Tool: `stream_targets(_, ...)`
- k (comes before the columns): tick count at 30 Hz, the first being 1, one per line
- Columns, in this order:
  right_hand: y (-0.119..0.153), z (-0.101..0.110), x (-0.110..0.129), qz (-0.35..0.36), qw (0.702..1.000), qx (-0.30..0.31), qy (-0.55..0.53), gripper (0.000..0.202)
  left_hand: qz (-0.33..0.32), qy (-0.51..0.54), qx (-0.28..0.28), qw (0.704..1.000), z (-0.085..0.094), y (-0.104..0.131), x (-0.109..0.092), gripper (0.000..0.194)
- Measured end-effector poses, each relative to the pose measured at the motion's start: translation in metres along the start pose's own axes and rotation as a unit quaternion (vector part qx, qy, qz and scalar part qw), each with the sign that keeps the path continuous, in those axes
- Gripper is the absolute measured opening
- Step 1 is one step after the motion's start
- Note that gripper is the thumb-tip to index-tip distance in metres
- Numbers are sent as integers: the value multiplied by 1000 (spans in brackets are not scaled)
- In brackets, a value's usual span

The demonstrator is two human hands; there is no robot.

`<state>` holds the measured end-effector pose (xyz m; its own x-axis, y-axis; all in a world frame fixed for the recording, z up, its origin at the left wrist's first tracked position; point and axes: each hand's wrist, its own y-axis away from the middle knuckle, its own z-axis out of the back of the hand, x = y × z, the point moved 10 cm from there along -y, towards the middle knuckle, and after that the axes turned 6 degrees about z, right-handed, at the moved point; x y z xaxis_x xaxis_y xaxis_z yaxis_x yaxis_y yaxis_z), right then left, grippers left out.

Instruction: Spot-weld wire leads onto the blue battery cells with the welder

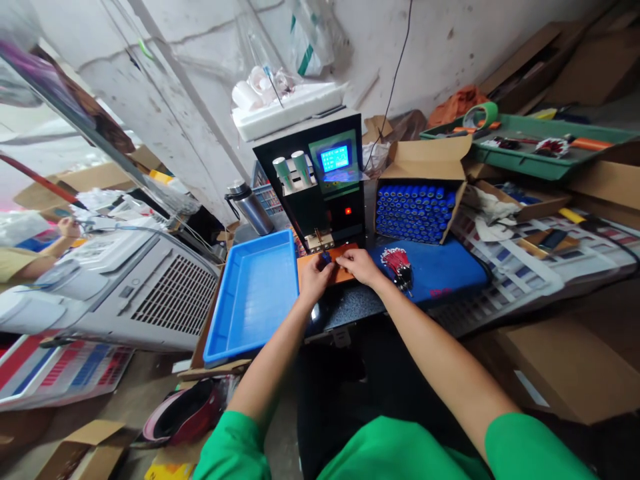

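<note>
Left hand (315,277) fingers clamped on blue cell (326,257), metal prongs (318,238) just beyond them
Right hand (361,266) fingers just beside, can't tell if gripping; best keep blue cell steady, fingertips clear of metal prongs

The desk (345,308) has a dark, speckled top. Toward its back edge stands a black machine (314,212); an orange plate (344,274) lies before it, nearer the front edge. A blue mat (445,270) covers the right side, its far end reaching toward the crates (525,263).
</note>
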<state>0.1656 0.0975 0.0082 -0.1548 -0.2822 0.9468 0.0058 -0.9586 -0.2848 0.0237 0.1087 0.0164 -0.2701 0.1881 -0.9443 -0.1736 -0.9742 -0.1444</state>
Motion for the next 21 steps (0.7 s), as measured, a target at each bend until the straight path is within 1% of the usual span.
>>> stream_targets(2,-1,-1,-1,-11,1000,5,-27,35,6,9,24,1000,0,0,-4,31)
stream_targets(3,-1,-2,-2,-19,999,5,-41,36,11,8,27,1000,4,0,-4,35)
stream_targets(5,-1,-2,-4,-36,997,2,-71,38,24,-15,2,1000,18,3,-2,39)
stream_targets(7,-1,-3,-6,-49,994,-4,-93,40,28,-64,-38,997,34,11,0,33)
stream_targets(8,-1,-3,-7,-53,993,-7,-101,40,22,-94,-47,994,39,16,-1,28)
stream_targets(9,-1,-3,-7,-56,992,-9,-109,41,11,-126,-44,991,40,22,-2,22)
stream_targets(12,-1,-2,-10,-64,990,-17,-128,42,-42,-206,-1,978,29,35,-12,13)
stream_targets(14,-1,-1,-11,-67,988,-23,-139,42,-65,-232,11,970,21,40,-17,10)
stream_targets(16,0,1,-11,-67,987,-29,-146,42,-62,-236,12,970,17,39,-19,10)
stream_targets(18,1,2,-8,-55,989,-24,-139,40,-39,-221,19,974,14,35,-18,13)
stream_targets(21,4,-2,5,-4,995,8,-101,31,-16,-198,23,980,13,31,-17,15)
